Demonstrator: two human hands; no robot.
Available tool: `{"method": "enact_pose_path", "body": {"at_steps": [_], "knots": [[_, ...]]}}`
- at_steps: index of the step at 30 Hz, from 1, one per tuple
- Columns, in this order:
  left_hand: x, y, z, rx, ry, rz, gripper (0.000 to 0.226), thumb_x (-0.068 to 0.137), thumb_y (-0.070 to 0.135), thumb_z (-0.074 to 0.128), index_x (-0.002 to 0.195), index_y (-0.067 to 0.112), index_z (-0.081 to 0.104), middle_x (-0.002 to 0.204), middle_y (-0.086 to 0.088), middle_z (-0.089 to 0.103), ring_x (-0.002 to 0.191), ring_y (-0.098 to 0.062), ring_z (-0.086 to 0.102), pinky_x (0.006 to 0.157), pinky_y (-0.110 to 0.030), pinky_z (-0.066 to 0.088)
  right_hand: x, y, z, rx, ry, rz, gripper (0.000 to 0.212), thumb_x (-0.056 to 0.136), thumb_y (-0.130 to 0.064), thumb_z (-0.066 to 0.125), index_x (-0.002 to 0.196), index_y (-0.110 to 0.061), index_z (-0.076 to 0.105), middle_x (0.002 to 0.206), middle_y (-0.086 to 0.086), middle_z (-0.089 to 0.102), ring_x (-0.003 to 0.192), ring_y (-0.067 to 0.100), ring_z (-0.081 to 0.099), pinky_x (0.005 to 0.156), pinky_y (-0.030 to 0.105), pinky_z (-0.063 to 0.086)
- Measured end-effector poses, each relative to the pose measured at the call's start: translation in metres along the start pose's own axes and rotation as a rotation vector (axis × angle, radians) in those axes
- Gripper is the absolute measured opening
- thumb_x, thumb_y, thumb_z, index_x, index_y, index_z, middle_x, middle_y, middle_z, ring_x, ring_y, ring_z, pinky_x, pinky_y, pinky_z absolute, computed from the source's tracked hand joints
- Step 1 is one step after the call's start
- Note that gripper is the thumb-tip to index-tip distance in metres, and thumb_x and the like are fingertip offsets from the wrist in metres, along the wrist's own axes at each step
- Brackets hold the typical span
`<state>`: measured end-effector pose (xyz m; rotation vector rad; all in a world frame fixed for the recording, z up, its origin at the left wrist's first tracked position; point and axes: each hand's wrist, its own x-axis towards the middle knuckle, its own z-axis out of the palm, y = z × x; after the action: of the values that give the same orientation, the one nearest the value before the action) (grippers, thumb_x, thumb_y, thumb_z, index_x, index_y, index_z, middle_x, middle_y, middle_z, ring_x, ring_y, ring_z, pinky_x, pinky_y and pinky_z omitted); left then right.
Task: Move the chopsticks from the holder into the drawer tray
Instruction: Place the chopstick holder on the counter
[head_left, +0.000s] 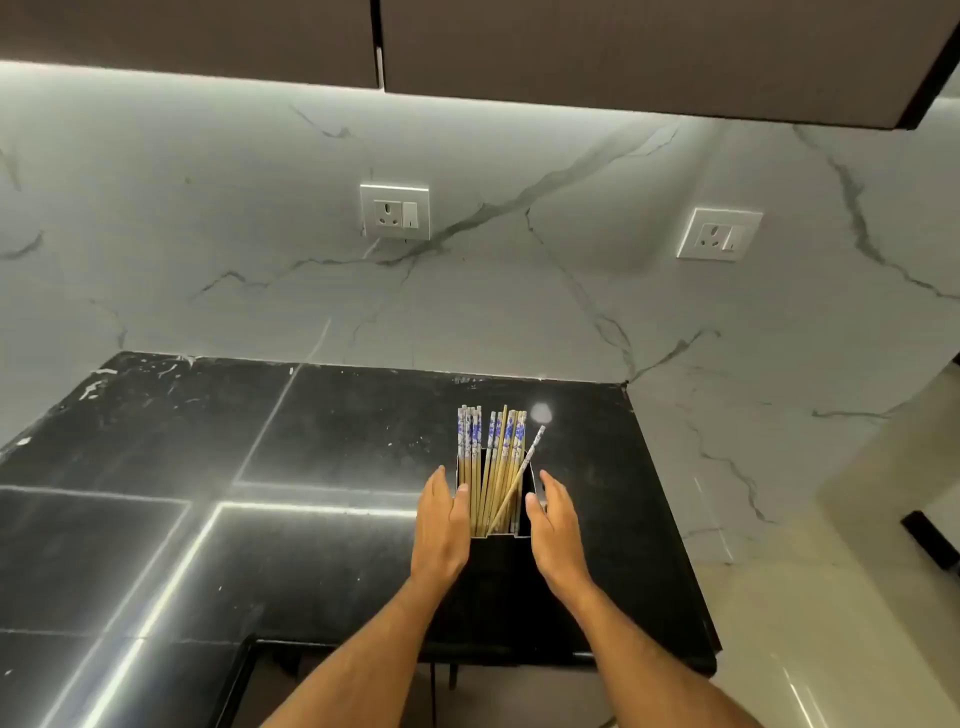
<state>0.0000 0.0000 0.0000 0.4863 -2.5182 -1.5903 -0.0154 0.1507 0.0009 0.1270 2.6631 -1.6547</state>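
Several bamboo chopsticks with blue-and-white patterned tops stand upright in a black rectangular holder on the dark countertop; one leans out to the right. My left hand lies against the holder's left side with fingers straight, thumb at the rim. My right hand is at the holder's right side, fingers extended and apart. Neither hand grips the chopsticks. No drawer tray shows in view.
The black glossy countertop ends at a front edge near the bottom and a right edge past the holder. A marble wall with two sockets rises behind. Dark cabinets hang overhead. Pale floor lies right.
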Motion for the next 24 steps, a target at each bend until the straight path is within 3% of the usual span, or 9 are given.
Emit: {"method": "enact_pose_path", "body": {"at_steps": [3,6,10,15,19,24], "knots": [[0.001,0.002,0.006,-0.193,-0.016,-0.024,0.042,0.106,0.032,0.037,0.147,0.024,0.043,0.151,-0.003,0.048,0.133,-0.010,0.043,0.115,-0.034,0.030,0.002,0.003,0.007,0.260,-0.040,0.082,0.033,0.105,-0.029,0.044,0.136,-0.028,0.054,0.137,-0.006,0.058,0.130,0.010,0.052,0.108,0.031,0.042],[0.000,0.006,0.011,-0.384,-0.072,-0.095,0.037,0.107,0.021,0.034,0.139,0.021,0.054,0.133,-0.002,0.062,0.123,-0.015,0.056,0.112,-0.044,0.042,-0.001,0.005,0.011,0.439,-0.101,0.112,0.034,0.106,-0.027,0.040,0.135,-0.027,0.059,0.130,-0.008,0.066,0.120,0.003,0.060,0.102,0.027,0.047],[-0.002,0.009,0.014,-0.494,-0.070,-0.115,0.038,0.108,0.018,0.032,0.138,0.018,0.055,0.130,-0.003,0.065,0.124,-0.019,0.059,0.108,-0.045,0.046,-0.002,0.008,0.018,0.515,-0.110,0.059,0.039,0.106,-0.020,0.040,0.142,-0.026,0.053,0.135,-0.010,0.063,0.126,0.004,0.056,0.104,0.027,0.045],[-0.005,0.011,0.018,-0.548,-0.005,-0.154,0.039,0.108,0.017,0.031,0.138,0.014,0.056,0.127,-0.006,0.067,0.118,-0.020,0.063,0.106,-0.048,0.048,0.001,0.007,0.024,0.581,-0.108,0.038,0.046,0.101,-0.005,0.037,0.136,-0.026,0.057,0.128,-0.012,0.067,0.123,0.005,0.059,0.096,0.020,0.050],[-0.015,0.008,0.007,-0.573,0.088,-0.167,0.038,0.108,0.018,0.031,0.133,0.013,0.059,0.122,-0.007,0.069,0.113,-0.021,0.066,0.103,-0.048,0.051,-0.004,0.000,0.033,0.610,-0.202,0.000,0.047,0.101,-0.003,0.035,0.137,-0.023,0.056,0.129,-0.008,0.067,0.121,0.007,0.060,0.099,0.026,0.051],[-0.042,0.003,-0.030,-0.598,0.207,-0.141,0.038,0.108,0.016,0.030,0.134,0.012,0.058,0.124,-0.008,0.068,0.114,-0.020,0.066,0.103,-0.045,0.052,-0.027,-0.019,0.054,0.651,-0.316,-0.045,0.044,0.103,-0.006,0.035,0.134,-0.027,0.057,0.124,-0.014,0.068,0.119,0.002,0.061,0.091,0.016,0.051]]}}
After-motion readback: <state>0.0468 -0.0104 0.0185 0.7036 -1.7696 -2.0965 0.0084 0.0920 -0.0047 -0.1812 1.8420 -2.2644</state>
